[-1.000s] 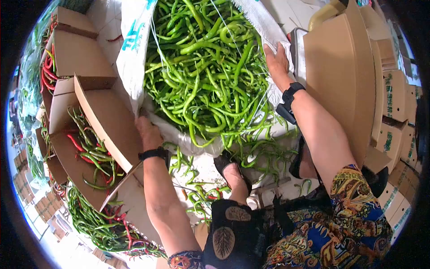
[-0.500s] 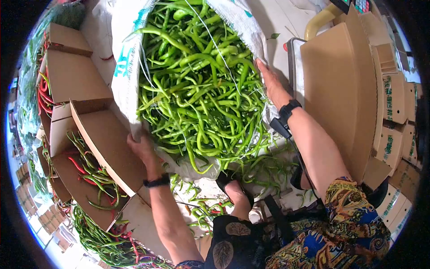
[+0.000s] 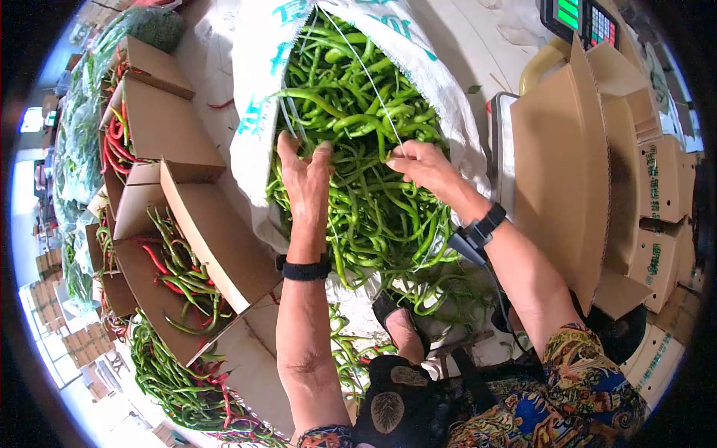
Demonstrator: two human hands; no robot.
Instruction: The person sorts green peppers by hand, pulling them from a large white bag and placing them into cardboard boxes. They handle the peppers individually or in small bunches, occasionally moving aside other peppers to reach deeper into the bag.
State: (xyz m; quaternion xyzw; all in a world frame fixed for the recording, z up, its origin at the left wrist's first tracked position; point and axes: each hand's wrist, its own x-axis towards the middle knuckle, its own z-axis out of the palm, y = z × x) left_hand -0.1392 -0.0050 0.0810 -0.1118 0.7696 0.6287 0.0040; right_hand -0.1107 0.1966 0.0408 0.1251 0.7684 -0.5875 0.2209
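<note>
A white woven sack (image 3: 467, 142) lies open in the middle, full of long green peppers (image 3: 373, 216). My left hand (image 3: 305, 173) is over the left part of the peppers, thumb and fingers apart, with nothing held between them. To its right, my right hand (image 3: 422, 166) has its fingers pinched together at a thin white string (image 3: 366, 71) that runs down across the sack's mouth. Green peppers lie just beneath both hands.
Cardboard boxes (image 3: 213, 243) with red and green peppers stand at the left. At the right are a large open box (image 3: 556, 172), stacked cartons (image 3: 657, 261) and a scale display (image 3: 579, 19). Loose peppers (image 3: 347, 351) lie on the floor near a foot.
Both hands have left the sack's side edges and moved inward over the peppers. My right hand has closed at the string. The view has shifted, so the scale display shows more.
</note>
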